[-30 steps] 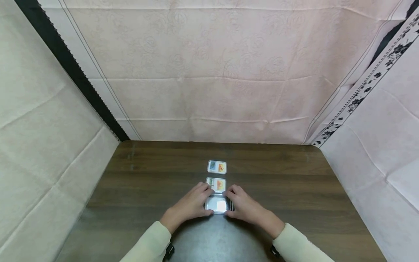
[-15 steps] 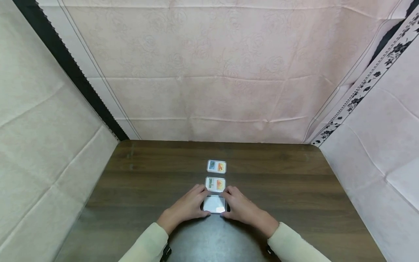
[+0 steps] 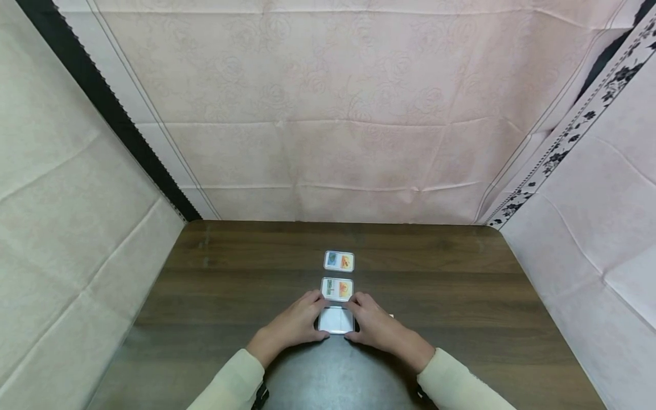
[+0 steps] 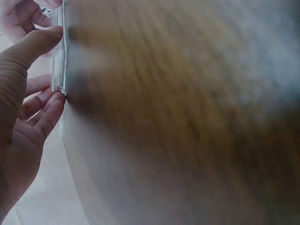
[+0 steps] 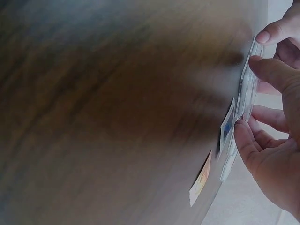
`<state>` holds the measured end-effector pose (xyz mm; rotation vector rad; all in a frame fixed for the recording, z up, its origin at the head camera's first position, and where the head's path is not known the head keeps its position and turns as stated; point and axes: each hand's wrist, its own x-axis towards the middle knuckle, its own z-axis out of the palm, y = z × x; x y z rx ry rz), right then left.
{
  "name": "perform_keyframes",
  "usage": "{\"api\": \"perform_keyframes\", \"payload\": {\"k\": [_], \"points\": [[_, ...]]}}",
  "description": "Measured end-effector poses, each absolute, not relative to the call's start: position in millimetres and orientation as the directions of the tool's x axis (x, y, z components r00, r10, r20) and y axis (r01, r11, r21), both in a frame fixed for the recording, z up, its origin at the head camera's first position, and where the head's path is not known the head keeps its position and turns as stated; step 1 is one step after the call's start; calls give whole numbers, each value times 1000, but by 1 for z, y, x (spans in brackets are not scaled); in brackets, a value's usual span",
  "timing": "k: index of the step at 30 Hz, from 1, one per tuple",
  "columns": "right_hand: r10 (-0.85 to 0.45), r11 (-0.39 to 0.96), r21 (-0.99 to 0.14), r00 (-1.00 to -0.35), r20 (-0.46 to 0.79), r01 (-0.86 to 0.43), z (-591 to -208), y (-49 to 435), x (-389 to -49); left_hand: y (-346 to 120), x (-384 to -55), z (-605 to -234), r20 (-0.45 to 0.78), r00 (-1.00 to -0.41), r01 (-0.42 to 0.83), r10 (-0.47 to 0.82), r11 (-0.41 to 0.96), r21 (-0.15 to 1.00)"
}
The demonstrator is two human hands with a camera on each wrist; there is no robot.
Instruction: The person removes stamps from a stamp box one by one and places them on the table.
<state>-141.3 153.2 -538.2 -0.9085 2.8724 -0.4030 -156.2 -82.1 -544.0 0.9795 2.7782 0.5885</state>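
Note:
Between both hands lies a flat, clear plastic card case (image 3: 336, 320) with a pale, shiny top, low on the wooden table. My left hand (image 3: 291, 323) holds its left side, thumb at the near corner and fingers at the far corner. On the opposite side my right hand (image 3: 381, 324) grips it the same way. Seen edge-on in the left wrist view, the case (image 4: 58, 51) shows stacked clear layers between thumb and fingers. Just beyond it is a clear case (image 3: 337, 289) with a printed card inside, and farther back a similar case (image 3: 339, 261).
Two small picture cards, one with blue (image 5: 227, 129) and one with orange (image 5: 201, 180), lie on the table beside the right hand. The brown wooden table (image 3: 230, 273) ends at pale cloth hangings (image 3: 328, 114) at the back and on both sides.
Both hands and the near case have shifted slightly left. The dark, offset strip at the case's right side no longer shows. A small white corner now peeks out beside the right hand.

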Motion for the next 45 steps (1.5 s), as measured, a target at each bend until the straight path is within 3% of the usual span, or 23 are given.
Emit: {"api": "perform_keyframes", "payload": {"k": [17, 45], "points": [[-570, 799, -283, -818, -77, -530, -532, 153, -142, -80, -157, -546, -28, -781, 562, 624, 721, 405], [-574, 797, -283, -816, -74, -534, -529, 151, -144, -79, -158, -543, -47, -787, 547, 616, 730, 410]]}}
